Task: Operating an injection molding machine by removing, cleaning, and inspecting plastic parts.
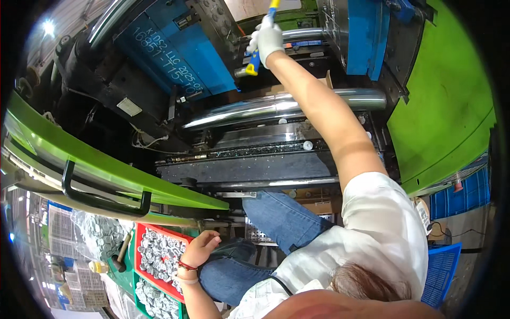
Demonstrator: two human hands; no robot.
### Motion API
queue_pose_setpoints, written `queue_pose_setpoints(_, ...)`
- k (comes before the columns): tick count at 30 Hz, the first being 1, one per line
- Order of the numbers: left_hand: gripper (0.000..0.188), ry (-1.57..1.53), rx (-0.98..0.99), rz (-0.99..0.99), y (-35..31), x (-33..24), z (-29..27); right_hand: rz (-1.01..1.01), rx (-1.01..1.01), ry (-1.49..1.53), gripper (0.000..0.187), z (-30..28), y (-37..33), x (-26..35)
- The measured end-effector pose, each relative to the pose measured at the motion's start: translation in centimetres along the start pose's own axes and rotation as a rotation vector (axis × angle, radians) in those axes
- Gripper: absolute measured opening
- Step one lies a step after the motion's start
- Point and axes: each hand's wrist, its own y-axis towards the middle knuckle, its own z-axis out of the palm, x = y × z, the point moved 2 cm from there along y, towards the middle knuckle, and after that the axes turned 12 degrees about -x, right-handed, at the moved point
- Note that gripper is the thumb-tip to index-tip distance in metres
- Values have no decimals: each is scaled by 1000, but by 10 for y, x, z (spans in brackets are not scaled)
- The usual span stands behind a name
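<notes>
your right grip (269, 38), gloved in white, is clenched around a blue-and-yellow tool (253, 64), up between the machine's left blue block (154, 50) and right blue block (362, 37). the tool's long axis slants from lower left to upper right, one yellow tip pointing back toward you. your glove hides its middle, and the far end appears cut off by the upper edge. your bare left grip (202, 249) hangs loosely uncurled beside the red tray (166, 290) of round metal parts (155, 251).
</notes>
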Motion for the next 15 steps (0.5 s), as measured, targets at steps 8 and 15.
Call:
queue_pose_setpoints(8, 29, 23, -16, 9, 1, -7, -1, 174, 331, -278, 39, 11, -26, -20)
queue_pose_setpoints(15, 29, -10, -36, 1, -5, -7, -3, 72, -45, 321, 37, -5, 6, 17)
